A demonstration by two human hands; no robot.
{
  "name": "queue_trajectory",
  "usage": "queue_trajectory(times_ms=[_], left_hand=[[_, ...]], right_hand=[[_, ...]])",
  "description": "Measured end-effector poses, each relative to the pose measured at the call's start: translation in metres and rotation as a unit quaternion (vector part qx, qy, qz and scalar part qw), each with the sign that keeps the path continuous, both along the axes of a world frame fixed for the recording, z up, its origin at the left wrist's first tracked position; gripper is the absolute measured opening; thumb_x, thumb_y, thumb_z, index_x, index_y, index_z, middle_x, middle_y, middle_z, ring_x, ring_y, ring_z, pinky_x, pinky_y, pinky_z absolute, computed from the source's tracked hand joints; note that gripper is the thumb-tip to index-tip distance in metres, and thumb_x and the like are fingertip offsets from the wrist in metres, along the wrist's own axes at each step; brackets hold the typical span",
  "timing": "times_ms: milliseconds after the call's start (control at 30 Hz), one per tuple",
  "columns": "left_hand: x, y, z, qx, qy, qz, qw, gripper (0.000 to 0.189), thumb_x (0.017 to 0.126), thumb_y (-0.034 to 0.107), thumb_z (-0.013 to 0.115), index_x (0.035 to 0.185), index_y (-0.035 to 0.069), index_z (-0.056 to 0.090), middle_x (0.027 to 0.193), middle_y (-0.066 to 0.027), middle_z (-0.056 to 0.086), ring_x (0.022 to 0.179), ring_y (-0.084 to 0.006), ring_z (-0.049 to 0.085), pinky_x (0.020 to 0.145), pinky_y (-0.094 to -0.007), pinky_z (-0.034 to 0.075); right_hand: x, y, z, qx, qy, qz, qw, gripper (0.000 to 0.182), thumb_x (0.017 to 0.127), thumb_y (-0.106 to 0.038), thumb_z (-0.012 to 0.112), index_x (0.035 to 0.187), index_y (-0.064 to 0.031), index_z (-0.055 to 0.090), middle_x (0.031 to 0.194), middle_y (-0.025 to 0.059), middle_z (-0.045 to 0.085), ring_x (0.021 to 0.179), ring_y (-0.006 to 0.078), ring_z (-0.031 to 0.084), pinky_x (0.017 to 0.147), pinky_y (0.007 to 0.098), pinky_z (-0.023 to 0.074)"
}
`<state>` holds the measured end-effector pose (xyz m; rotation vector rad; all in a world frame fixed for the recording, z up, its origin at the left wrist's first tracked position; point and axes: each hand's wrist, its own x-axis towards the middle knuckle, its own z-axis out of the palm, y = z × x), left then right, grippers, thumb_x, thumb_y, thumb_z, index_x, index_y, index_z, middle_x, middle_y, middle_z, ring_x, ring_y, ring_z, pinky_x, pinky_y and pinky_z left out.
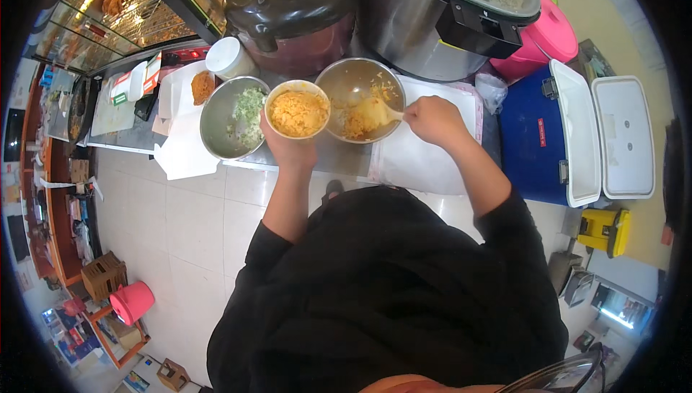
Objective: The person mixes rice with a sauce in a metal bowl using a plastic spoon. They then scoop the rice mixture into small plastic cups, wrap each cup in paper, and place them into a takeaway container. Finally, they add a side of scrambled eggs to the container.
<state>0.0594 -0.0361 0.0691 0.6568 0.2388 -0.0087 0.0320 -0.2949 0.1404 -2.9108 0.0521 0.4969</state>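
My left hand [289,147] holds a paper cup [298,132] filled with orange-coloured rice [298,112]. In my right hand [435,121] is the handle of a pale rice paddle [373,114], whose blade lies in a metal bowl [397,80] with more orange rice. The cup is held beside that bowl's left rim. Left of the cup, a second metal bowl [212,139] contains chopped green and white pieces [248,112], partly hidden by my left hand.
Behind the bowls stand a black-lidded cooker [294,20] and a large steel rice cooker [411,25] with white rice. A lidded white tub [224,57] and fried food [203,88] in an open box are at left. A blue cool box [527,139] stands at right, its lid open.
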Motion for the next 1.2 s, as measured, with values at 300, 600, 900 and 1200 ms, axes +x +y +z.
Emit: queue_trajectory(times_ms=[300, 600, 900, 1200], left_hand=[[0.0, -0.01, 0.008, -0.059, -0.049, -0.002, 0.997, 0.042, 0.101, 0.041, 0.033, 0.126, 0.01, 0.048, 0.123, -0.0062, 0.055, 0.116, -0.0232, 0.054, 0.097, -0.0393, 0.046], [0.008, -0.005, 0.017, 0.093, 0.013, -0.014, 0.996, 0.051, 0.101, 0.047, 0.029, 0.124, 0.007, 0.05, 0.123, -0.0099, 0.057, 0.112, -0.0243, 0.059, 0.088, -0.0415, 0.052], [0.008, -0.037, 0.019, 0.125, 0.051, -0.108, 0.985, 0.053, 0.101, 0.047, 0.03, 0.127, 0.004, 0.049, 0.122, -0.0109, 0.059, 0.11, -0.0241, 0.06, 0.093, -0.0396, 0.05], [0.021, -0.024, 0.031, -0.013, 0.044, -0.173, 0.984, 0.051, 0.101, 0.045, 0.027, 0.125, 0.008, 0.052, 0.125, -0.0082, 0.057, 0.118, -0.0241, 0.054, 0.097, -0.0415, 0.045]], right_hand=[[-0.038, 0.028, 0.001, 0.279, -0.02, -0.02, 0.96, 0.024, 0.087, -0.025, 0.064, 0.104, -0.01, 0.072, 0.085, 0.0178, 0.069, 0.077, 0.0326, 0.067, 0.074, 0.0381, 0.0508], [-0.055, 0.0, -0.02, 0.374, -0.029, -0.199, 0.905, 0.028, 0.087, -0.026, 0.064, 0.107, -0.0079, 0.071, 0.083, 0.014, 0.07, 0.067, 0.0238, 0.066, 0.068, 0.034, 0.0504], [-0.072, 0.054, 0.003, 0.076, -0.298, 0.183, 0.934, 0.023, 0.084, -0.015, 0.062, 0.106, -0.0101, 0.064, 0.061, 0.0023, 0.056, 0.057, 0.023, 0.061, 0.048, 0.0355, 0.0472], [-0.047, 0.028, 0.036, 0.363, -0.328, -0.096, 0.867, 0.023, 0.086, -0.028, 0.068, 0.1, -0.0109, 0.074, 0.07, 0.0103, 0.068, 0.061, 0.0239, 0.064, 0.055, 0.0359, 0.0479]])
